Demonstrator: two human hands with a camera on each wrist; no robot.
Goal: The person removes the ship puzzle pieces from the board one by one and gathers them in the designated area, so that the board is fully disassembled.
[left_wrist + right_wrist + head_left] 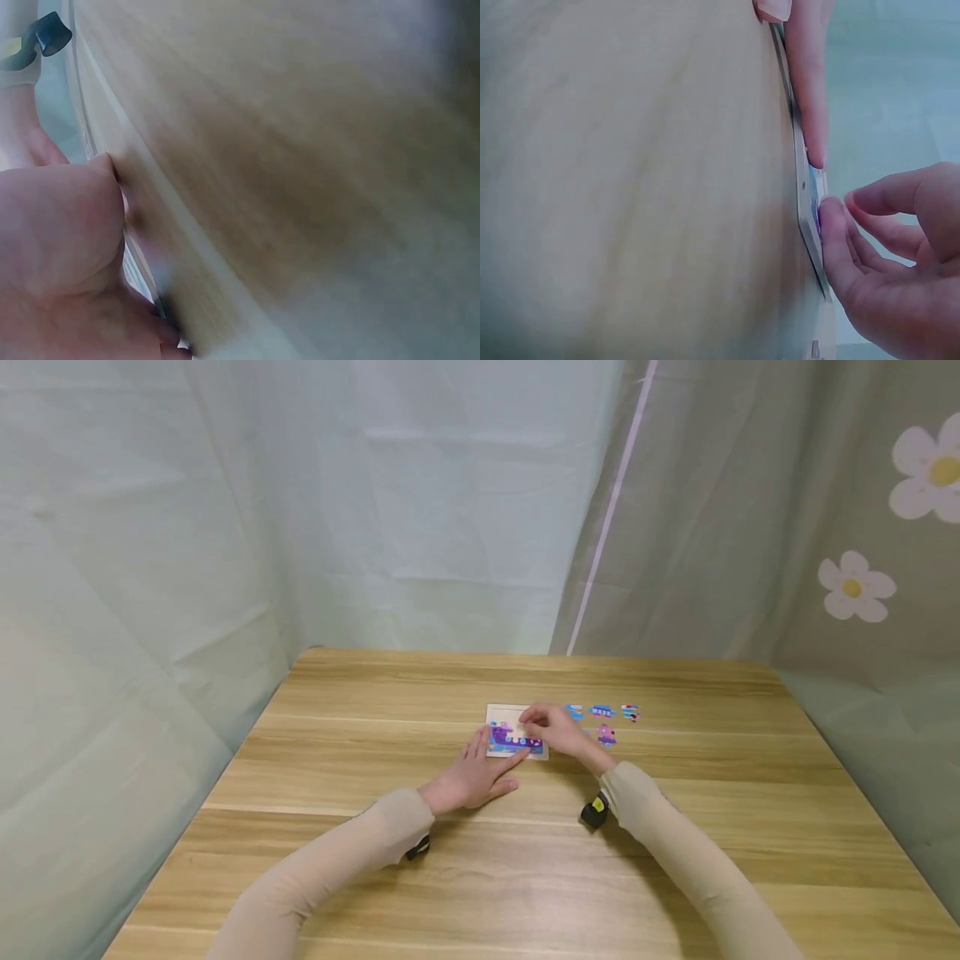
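A small jigsaw puzzle board (498, 707) with a light frame lies flat, its lower part filled with a purple ship picture and its upper part bare. My left hand (474, 777) rests with fingers spread at the board's left and lower edges. Over the right side of the board my right hand (553, 728) bends its fingers, the tips close to the picture. In the right wrist view the thumb (834, 232) is at the board's surface with the index fingertip near it. I cannot tell whether a piece is between them.
Loose puzzle pieces lie right of the board, among them a blue one (602, 711), a striped one (630, 712) and a purple-pink one (606, 734). The wooden table (375, 693) reaches back to hanging curtains (420, 527). Dark wrist cameras hang under both sleeves.
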